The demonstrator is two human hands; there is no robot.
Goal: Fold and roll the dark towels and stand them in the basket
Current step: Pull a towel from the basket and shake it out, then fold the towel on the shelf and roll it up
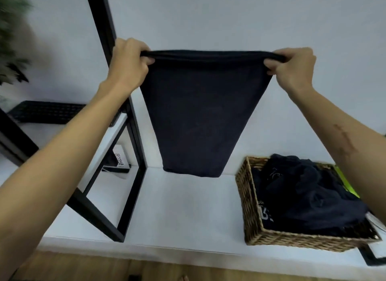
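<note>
dark towel [200,113] held up in the air, top edge stretched taut. left hand [129,63] fingers [146,60] clamped on its left top corner, right hand [292,65] fingers clamped on the right one. towel hangs over the white surface [177,207], bottom hem near the back edge. wicker basket [248,199] at the right front holds crumpled dark towels [302,193].

Both forearms are bare with no sleeve in view, the left hand [127,61] and right hand [292,66] wear no rings or gloves, and a streaky mark runs along the right forearm.
</note>
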